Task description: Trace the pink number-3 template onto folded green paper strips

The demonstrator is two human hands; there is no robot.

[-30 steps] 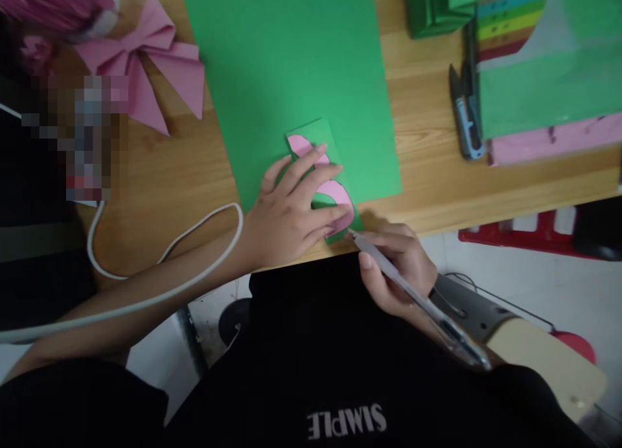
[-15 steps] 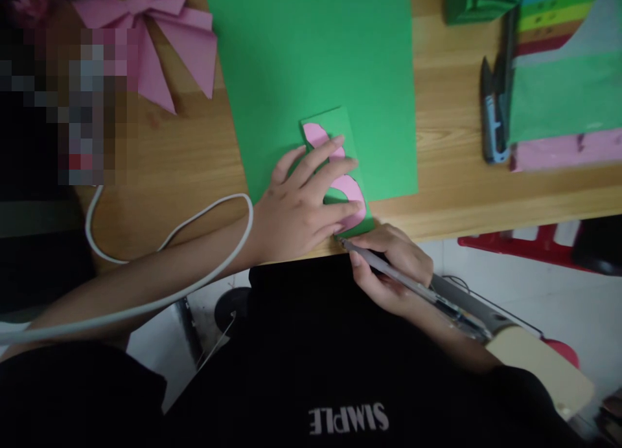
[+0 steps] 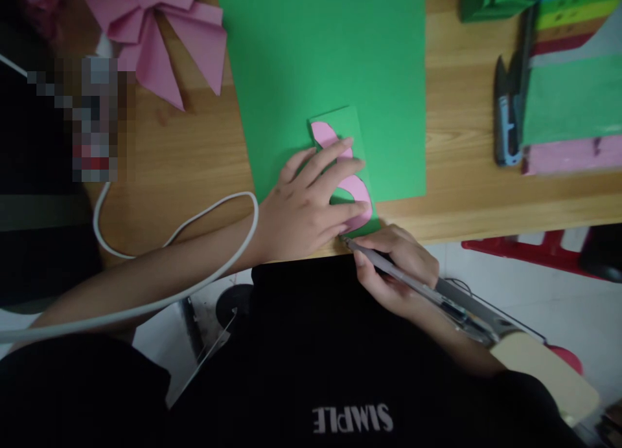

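My left hand (image 3: 311, 202) lies flat with spread fingers, pressing a curved pink paper cutout (image 3: 357, 190) onto a narrow folded green paper strip (image 3: 348, 121). Under the strip's upper part is a large green sheet (image 3: 330, 46) on the wooden table. The strip's lower end reaches near the table's front edge. In my right hand (image 3: 398, 263) is a pen (image 3: 383, 264) with a grey grip and clear barrel. Its tip is at the lower edge of the pink cutout, close to my left little finger. Parts of the cutout are hidden under my fingers.
A folded pink paper bow (image 3: 150, 33) lies at the upper left. A white cable (image 3: 177, 231) loops over my left forearm. Snips with a blue handle (image 3: 508, 131) lie at right beside packs of coloured paper (image 3: 573, 98). A green folded object (image 3: 498, 0) stands behind them.
The whole view has shifted, so the table things appear slightly further right. Both hands keep nearly the same pose on the paper, with the pen tip still at the strip's lower end.
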